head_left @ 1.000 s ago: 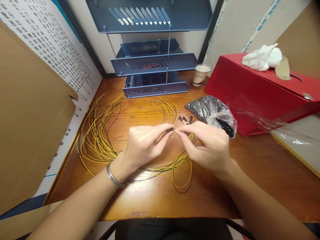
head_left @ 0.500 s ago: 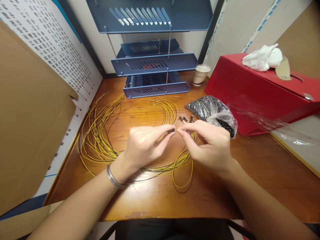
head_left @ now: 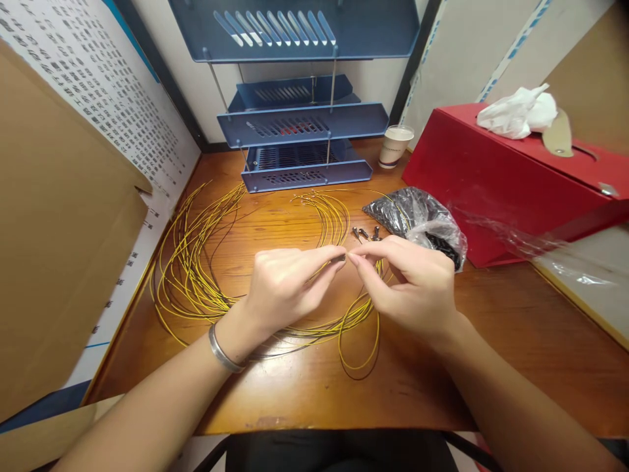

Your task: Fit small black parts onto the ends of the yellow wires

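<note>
The left hand (head_left: 281, 283) and right hand (head_left: 411, 278) meet tip to tip above the middle of the desk (head_left: 295, 400). The left fingers grasp a small black piece (head_left: 339, 258) between thumb and forefinger, its end showing at their tips and pointing toward the right hand. The right thumb and forefinger are pinched together just beside that end; whether they grip anything is too small to tell. Yellow and black wires (head_left: 216, 296) lie under the hands, fanned out on the left and gathered into a bundle that curves along the near side to the right, where a loop sticks out below the right hand. A smaller curve of wires runs behind the hands. A few black connectors (head_left: 363, 233) lie just beyond the right hand, near a clear bag (head_left: 417, 206) of black pieces. Farther back stand a blue rack (head_left: 307, 174) and a cup (head_left: 394, 148); a red box (head_left: 501, 190) sits on the right, with white plastic (head_left: 514, 117) on top. A metal bracelet (head_left: 223, 352) circles the left wrist.
</note>
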Motion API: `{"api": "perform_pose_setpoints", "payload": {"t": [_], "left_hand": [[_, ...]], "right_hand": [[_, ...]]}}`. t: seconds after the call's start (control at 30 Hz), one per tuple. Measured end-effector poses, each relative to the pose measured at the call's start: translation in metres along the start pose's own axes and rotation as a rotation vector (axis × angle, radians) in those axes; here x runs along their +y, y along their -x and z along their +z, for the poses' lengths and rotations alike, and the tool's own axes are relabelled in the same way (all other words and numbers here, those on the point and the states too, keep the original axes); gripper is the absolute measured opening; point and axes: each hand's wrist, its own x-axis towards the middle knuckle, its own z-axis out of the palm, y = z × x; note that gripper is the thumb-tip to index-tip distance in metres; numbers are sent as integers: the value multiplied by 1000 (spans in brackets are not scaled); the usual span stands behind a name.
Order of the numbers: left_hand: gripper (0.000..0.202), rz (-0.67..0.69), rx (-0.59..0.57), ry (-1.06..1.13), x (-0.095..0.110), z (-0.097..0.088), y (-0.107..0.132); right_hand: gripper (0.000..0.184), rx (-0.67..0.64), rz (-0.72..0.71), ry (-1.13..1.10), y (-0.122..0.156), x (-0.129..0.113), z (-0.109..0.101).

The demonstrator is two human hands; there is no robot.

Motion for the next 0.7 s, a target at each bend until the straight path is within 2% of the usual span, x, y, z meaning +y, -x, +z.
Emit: {"api": "perform_pose_setpoints", "payload": {"t": [0.33,0.7], "left_hand": [[12,2,-6,-6,-1,1,1],[13,0,-18,5,-2,1,2]], "right_hand": [[7,-31,-107,105,3,3,0],[7,-33,-61,64,4,1,0]]}}
